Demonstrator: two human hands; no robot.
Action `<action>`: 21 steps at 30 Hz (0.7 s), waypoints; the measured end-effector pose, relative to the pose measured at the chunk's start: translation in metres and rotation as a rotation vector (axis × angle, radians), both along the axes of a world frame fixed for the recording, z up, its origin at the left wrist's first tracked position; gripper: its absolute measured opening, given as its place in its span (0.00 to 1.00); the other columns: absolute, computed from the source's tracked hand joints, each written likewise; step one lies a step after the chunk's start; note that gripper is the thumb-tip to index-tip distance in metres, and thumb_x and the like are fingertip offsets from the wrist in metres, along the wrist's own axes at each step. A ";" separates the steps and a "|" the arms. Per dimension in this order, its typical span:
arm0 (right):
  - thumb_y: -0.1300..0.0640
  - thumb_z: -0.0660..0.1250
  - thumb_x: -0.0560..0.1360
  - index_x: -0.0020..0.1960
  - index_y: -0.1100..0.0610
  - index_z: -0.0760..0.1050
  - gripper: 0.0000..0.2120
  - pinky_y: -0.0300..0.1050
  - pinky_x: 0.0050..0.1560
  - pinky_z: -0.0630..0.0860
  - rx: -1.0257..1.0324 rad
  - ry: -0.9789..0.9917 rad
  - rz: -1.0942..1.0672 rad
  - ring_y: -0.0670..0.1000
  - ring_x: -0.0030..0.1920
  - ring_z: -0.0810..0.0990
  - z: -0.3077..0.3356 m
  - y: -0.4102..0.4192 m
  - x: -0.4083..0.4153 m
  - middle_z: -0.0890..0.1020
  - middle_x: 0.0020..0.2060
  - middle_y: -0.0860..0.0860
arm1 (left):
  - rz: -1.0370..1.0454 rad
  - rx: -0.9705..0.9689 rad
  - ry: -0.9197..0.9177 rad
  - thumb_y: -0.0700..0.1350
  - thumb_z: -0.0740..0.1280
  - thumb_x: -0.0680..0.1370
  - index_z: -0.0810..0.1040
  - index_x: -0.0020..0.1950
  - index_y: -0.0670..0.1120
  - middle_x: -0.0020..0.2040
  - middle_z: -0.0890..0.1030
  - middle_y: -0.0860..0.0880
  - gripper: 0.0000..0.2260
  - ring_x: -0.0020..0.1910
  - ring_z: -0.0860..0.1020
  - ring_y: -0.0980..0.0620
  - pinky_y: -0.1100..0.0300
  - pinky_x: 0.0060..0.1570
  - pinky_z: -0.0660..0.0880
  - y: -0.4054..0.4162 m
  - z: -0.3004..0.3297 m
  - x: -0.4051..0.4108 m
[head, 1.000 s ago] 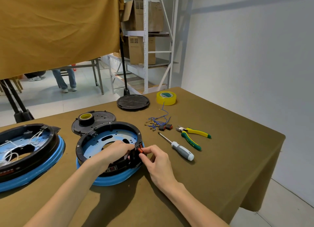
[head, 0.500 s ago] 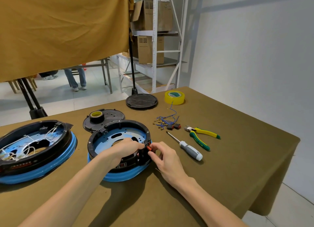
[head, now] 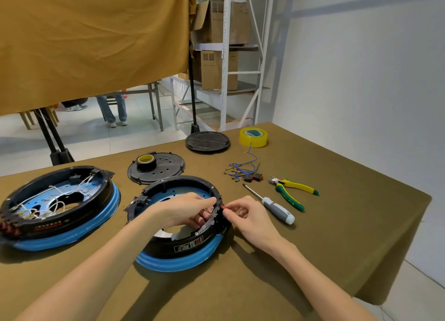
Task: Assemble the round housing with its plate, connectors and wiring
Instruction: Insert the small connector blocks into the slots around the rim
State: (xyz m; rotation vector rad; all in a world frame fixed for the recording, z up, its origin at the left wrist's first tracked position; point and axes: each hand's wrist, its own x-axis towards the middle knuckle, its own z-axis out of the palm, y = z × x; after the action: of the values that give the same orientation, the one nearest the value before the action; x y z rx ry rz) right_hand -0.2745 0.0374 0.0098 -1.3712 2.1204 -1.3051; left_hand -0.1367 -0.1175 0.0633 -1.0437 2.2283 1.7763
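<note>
Fingers (head: 209, 201) of the left hand (head: 179, 208) are curled over the right-hand rim of the round housing (head: 177, 224) from inside, with the fingertips laid on the black wall. Fingers (head: 232, 210) of the right hand (head: 250, 218) are closed in a narrow pinch on a small red connector (head: 224, 207), which is held against the outer face of that same wall, directly opposite the left fingers. The wall is thus caught between the two hands.

The housing, black with a blue lower ring and a blue plate (head: 178, 193) inside, is set on the counter (head: 337, 236) beneath both hands.

Beyond the right fingers, loose blue wiring (head: 243, 168) with brass terminals and two spare red connectors (head: 252, 177) is laid. Just to the right of the right hand a screwdriver (head: 272, 204) is placed, and further right, yellow-green pliers (head: 291, 192).

Beyond the left fingers, a black perforated cover (head: 166, 170) bearing a roll of tape (head: 146, 160) is found; farther off lie a second black disc (head: 207, 141) and a yellow tape roll (head: 253, 137).

Well to the left of the left hand, a second housing (head: 57, 207), already strung with white wires, is placed.
</note>
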 end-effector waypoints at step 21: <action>0.51 0.73 0.79 0.55 0.65 0.80 0.17 0.39 0.33 0.76 0.427 -0.688 -0.035 0.47 0.29 0.75 0.054 -0.022 0.002 0.78 0.31 0.52 | 0.036 0.068 0.075 0.54 0.69 0.81 0.83 0.52 0.41 0.35 0.83 0.51 0.16 0.32 0.79 0.56 0.65 0.34 0.76 -0.010 -0.019 -0.004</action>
State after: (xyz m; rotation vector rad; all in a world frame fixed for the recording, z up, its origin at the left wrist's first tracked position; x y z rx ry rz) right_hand -0.2724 0.0150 0.0635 -0.5940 1.7863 -1.0418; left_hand -0.1410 -0.1274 0.0445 -1.0266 2.1874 1.9221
